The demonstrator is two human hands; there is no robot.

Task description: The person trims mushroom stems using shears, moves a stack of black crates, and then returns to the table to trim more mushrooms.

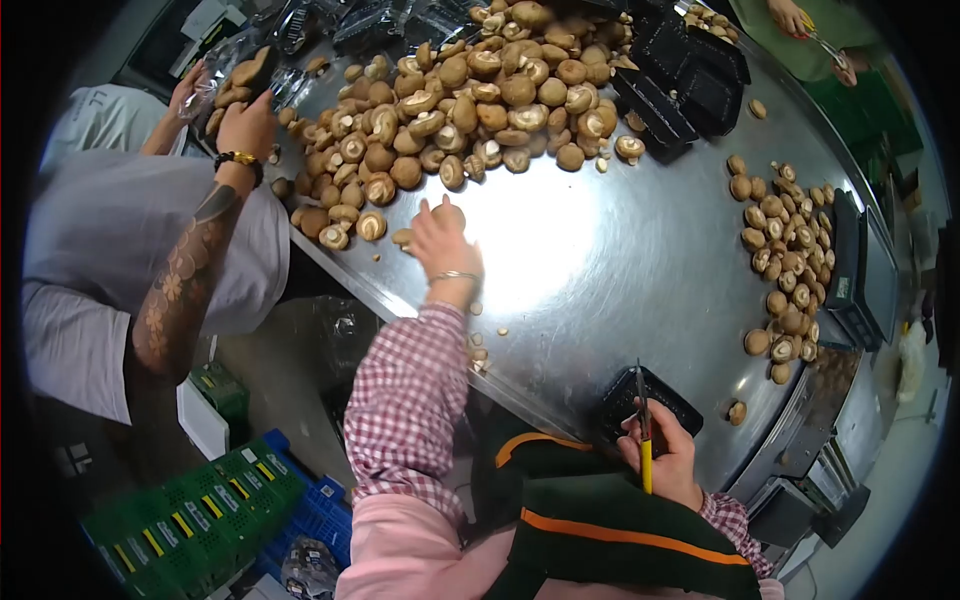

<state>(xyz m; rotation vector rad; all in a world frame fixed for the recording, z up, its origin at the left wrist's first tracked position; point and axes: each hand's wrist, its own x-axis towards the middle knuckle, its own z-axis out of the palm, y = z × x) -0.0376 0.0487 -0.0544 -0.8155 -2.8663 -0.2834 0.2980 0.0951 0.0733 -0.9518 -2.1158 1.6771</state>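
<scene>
My left hand [440, 245], with a bracelet at the wrist, is at the near edge of a big heap of brown mushrooms [460, 100]. Its fingers curve round a mushroom [453, 214], partly hidden by the hand. Beside it on the table lies another mushroom [402, 238]. Close to my body, my right hand [668, 450] grips scissors [645, 455] with a yellow handle, blades pointing away from me. Under and beside that hand sits a black plastic tray [672, 402] on the metal table [560, 330].
A smaller mushroom pile [790, 250] lies at the right beside a dark scale-like device [862, 270]. Black trays [690, 75] are stacked at the back. At left a co-worker's hand [245, 135] holds mushrooms; another person's hand [790, 18] has scissors. Green crates [190, 520] stand below left.
</scene>
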